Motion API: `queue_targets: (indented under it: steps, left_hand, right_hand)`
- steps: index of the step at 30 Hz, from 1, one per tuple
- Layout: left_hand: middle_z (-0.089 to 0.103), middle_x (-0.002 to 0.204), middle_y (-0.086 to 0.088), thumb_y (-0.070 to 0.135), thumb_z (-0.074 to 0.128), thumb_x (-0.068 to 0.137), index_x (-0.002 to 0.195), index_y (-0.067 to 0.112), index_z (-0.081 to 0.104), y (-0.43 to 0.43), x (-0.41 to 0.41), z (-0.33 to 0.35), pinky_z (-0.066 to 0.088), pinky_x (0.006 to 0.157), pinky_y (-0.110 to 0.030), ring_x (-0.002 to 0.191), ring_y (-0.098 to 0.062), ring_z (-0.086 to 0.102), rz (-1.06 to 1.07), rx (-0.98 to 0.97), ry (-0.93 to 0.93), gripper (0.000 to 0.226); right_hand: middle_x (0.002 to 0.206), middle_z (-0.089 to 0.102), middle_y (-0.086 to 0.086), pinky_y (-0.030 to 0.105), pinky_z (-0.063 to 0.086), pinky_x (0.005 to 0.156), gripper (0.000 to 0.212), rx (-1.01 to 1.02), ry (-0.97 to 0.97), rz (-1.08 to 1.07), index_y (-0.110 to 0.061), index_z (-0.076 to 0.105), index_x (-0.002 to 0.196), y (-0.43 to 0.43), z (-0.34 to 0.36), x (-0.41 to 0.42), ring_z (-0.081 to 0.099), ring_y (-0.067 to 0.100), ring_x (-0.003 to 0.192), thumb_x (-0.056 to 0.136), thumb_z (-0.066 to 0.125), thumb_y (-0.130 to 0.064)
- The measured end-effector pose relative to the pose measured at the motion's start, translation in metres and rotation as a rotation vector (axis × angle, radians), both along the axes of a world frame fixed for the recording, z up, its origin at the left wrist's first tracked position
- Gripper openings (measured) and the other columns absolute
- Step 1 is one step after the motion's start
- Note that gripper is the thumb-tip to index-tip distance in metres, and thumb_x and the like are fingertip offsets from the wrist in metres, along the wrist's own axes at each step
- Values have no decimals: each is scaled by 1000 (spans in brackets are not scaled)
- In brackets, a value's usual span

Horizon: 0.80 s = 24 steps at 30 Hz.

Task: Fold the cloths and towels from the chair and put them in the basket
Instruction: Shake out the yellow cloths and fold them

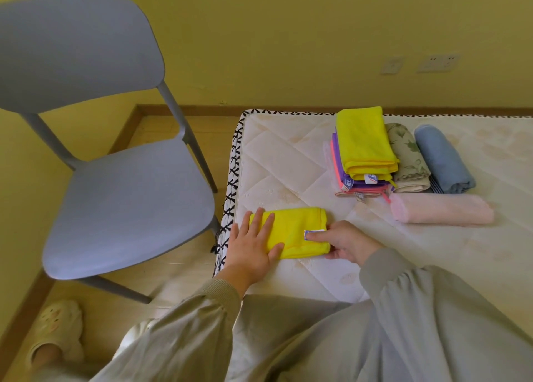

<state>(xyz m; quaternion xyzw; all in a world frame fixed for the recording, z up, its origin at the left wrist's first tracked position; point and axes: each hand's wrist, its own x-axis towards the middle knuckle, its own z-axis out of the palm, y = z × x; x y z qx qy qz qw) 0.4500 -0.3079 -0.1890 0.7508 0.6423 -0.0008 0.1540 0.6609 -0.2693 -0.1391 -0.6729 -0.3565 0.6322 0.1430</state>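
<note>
A folded yellow cloth (pixel 297 231) lies near the left edge of the mattress (pixel 288 162). My left hand (pixel 253 246) lies flat on the cloth's left end with straight fingers. My right hand (pixel 346 244) grips the cloth's right end, its thumb under the edge and a finger on the white label. Farther back stands a stack of folded cloths (pixel 363 150), a yellow one on top with purple and pink ones under it. The grey chair (pixel 127 205) to the left has a bare seat. No basket is in view.
Beside the stack lie a rolled floral towel (pixel 408 156), a rolled blue towel (pixel 442 159) and a rolled pink towel (pixel 441 208). The wall runs behind the mattress. A foot in a beige slipper (pixel 57 326) rests on the wooden floor at lower left.
</note>
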Motion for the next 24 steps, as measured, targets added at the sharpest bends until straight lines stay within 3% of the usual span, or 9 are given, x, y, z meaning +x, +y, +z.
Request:
queue_targets:
  steps: [3, 6, 9, 11, 15, 17, 20, 24]
  left_hand:
    - [-17, 158, 5, 66, 18, 92, 149, 35, -12, 1, -2, -2, -7, 116, -46, 145, -21, -16, -16, 6, 5, 71]
    - [-13, 159, 4, 63, 31, 92, 150, 35, -7, 3, -1, 1, -5, 116, -47, 146, -22, -11, 12, -20, -67, 74]
    - [4, 160, -1, 51, 59, 86, 152, 28, 9, 7, 2, 13, 10, 117, -43, 146, -23, 9, 166, -47, -332, 87]
    - [17, 157, -3, 38, 72, 80, 150, 22, 18, 4, 1, 23, 20, 114, -36, 143, -22, 20, 300, -59, -523, 91]
    - [29, 152, -3, 23, 76, 79, 150, 23, 17, -3, -3, 43, 33, 105, -35, 137, -23, 32, 569, -179, -885, 93]
    - [38, 147, -3, 22, 70, 85, 149, 25, 21, -3, -5, 58, 42, 98, -35, 129, -26, 44, 682, -345, -1218, 81]
    - [62, 126, -5, 25, 61, 88, 133, 24, 45, -4, -8, 78, 55, 81, -37, 108, -24, 63, 694, -651, -1688, 47]
    - [74, 96, -6, 18, 61, 89, 115, 16, 56, 3, -8, 91, 57, 63, -31, 83, -21, 71, 794, -605, -1710, 27]
  right_hand:
    - [101, 66, 14, 35, 53, 72, 37, 2, 77, -69, -4, 60, 108, 2, 0, -9, 62, 26, 91, 76, 77, -8]
    - [103, 66, 16, 42, 51, 81, 30, -73, 244, -114, 0, 60, 111, 3, 6, -16, 63, 29, 91, 82, 66, 4]
    - [110, 63, 20, 44, 49, 81, 19, -86, 329, -108, -1, 60, 100, 3, 12, -15, 63, 30, 90, 85, 58, 10]
    - [118, 61, 23, 44, 49, 83, 22, -42, 347, -104, -1, 60, 104, 1, 17, -16, 63, 30, 90, 86, 56, 11]
    - [119, 62, 21, 41, 52, 85, 39, 69, 376, -7, 1, 55, 123, -4, 31, -20, 62, 30, 97, 86, 57, 9]
    - [106, 67, 16, 36, 55, 77, 37, 128, 408, 24, 1, 56, 122, -4, 43, -21, 65, 24, 87, 85, 57, 8]
    - [89, 72, 9, 35, 55, 76, 33, 176, 496, 15, 3, 58, 117, -2, 62, -20, 68, 21, 80, 85, 54, 12]
    - [87, 71, 11, 38, 55, 76, 33, 188, 548, -71, 4, 58, 117, 1, 80, -14, 68, 23, 78, 86, 51, 13]
